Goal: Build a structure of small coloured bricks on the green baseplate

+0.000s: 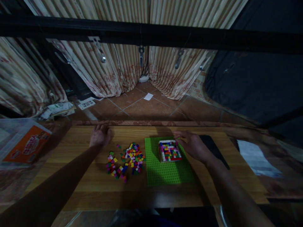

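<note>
A green studded baseplate (169, 176) lies on the table, bearing a low, square build of small toy bricks (169, 150) with white and red along its edges and many colours inside. My right hand (193, 145) is at the build's far right corner, its thumb and fingers pinched together. Whatever is between those fingertips is too small to make out. Over by the table's far edge, my left hand (100, 136) rests on the wood with its fingers loosely bent and apart, holding nothing visible. A loose pile of coloured toy bricks (134, 157) is spread between that hand and the baseplate.
A dark flat object (214, 149) lies on the wooden table (82, 189), right of the baseplate. An orange-and-white package (26, 145) is at the left. Paper sheets (258, 157) lie beyond the right end. Striped curtains (123, 69) and a dark horizontal bar (151, 34) are behind.
</note>
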A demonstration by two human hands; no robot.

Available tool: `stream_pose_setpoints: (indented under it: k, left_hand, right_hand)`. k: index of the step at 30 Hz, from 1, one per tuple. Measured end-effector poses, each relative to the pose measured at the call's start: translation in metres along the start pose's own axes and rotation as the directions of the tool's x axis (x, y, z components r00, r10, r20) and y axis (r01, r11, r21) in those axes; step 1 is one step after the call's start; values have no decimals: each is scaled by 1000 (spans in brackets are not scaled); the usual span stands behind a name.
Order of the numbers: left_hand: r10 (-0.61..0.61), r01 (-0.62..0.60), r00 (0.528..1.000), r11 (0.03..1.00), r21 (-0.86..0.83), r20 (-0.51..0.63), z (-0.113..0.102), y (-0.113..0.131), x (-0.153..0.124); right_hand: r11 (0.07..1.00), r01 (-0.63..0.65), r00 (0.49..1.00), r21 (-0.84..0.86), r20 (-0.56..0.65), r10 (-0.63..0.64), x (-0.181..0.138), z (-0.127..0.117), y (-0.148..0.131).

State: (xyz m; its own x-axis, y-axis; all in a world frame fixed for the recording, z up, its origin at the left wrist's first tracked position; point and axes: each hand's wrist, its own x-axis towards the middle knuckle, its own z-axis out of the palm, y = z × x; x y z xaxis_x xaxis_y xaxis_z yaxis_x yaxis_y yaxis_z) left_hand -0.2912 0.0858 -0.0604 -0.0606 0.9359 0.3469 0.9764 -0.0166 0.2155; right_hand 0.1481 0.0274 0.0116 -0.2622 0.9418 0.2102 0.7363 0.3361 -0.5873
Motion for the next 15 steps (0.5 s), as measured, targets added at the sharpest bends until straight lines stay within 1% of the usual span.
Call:
stream_pose_setpoints:
  k: [6, 9, 15]
  left_hand:
    - [27, -27, 999, 1000, -6, -19, 5, -4, 2]
    - [41, -41, 999, 999, 0, -24, 6, -5, 3]
    - [32, -32, 999, 999, -39, -7, 1, -1, 1]
  right_hand:
    - [979, -151, 987, 140, -38, 157, -5, 15, 3]
    - [960, -211, 975, 185, -28, 220, -4, 19, 2]
    - [940, -273, 961, 203, 14, 276, -2, 19, 1]
